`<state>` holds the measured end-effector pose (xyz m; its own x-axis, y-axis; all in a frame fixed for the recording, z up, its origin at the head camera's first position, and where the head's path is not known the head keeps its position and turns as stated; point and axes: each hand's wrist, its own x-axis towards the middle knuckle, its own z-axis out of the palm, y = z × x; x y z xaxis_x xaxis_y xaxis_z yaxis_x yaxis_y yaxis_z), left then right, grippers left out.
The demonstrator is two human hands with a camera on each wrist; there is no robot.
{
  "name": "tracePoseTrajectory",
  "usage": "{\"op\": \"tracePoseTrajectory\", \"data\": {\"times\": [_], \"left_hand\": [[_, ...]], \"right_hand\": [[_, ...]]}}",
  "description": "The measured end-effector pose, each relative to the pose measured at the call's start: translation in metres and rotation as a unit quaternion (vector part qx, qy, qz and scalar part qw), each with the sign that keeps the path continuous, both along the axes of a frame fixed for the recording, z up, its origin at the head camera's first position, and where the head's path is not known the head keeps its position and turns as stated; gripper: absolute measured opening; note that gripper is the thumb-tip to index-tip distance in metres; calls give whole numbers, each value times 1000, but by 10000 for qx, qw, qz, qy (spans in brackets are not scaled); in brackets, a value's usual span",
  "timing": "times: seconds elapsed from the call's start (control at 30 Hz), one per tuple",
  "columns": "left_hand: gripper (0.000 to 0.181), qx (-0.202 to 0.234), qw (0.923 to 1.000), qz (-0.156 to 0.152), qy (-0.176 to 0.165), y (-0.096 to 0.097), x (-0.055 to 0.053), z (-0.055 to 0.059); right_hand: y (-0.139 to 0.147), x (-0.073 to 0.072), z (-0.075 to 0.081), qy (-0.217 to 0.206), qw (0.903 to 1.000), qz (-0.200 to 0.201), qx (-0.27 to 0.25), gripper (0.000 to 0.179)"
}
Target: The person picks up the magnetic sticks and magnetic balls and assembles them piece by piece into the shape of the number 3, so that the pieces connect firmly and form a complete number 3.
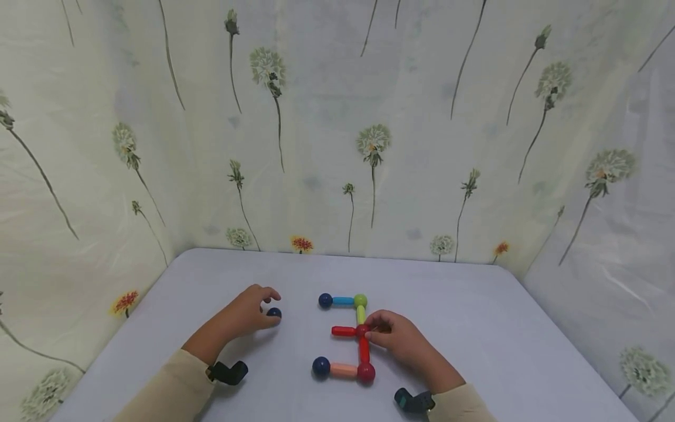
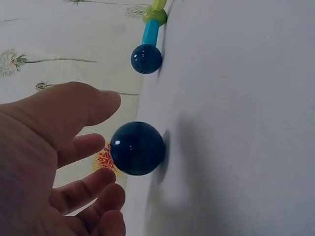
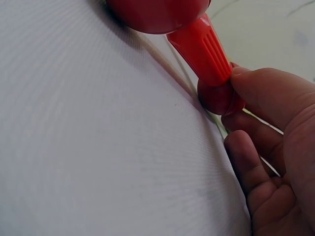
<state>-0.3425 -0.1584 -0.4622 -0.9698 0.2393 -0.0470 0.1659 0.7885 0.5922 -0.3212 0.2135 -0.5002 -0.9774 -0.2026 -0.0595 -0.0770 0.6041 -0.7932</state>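
Note:
On the table lies an E-shaped figure of balls and rods. My right hand [image 1: 396,337] pinches its middle red ball [image 1: 362,331] between thumb and fingers, also seen in the right wrist view. From that ball a short red rod [image 1: 344,332] points left, a lime rod [image 1: 361,315] runs away and another red rod [image 1: 364,350] comes nearer. My left hand [image 1: 252,308] hovers beside a loose dark blue ball [image 2: 138,148], thumb and fingers spread about it; in the left wrist view a gap shows between thumb and ball.
A lime ball [image 1: 360,300], blue rod [image 1: 343,301] and dark blue ball [image 1: 325,300] form the figure's far arm. Its near arm has a red ball [image 1: 366,372], peach rod [image 1: 344,370] and dark blue ball [image 1: 321,367]. Flower-patterned cloth [image 1: 316,146] hangs behind the white table [image 1: 453,305].

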Motion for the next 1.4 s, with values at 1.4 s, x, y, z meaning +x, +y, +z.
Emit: {"op": "tracePoseTrajectory", "data": {"times": [1.4], "left_hand": [[31,301,9990,-175,-286,20,-3,-16]], "right_hand": [[2,-2,-2,49,9999,86,72,25]]}}
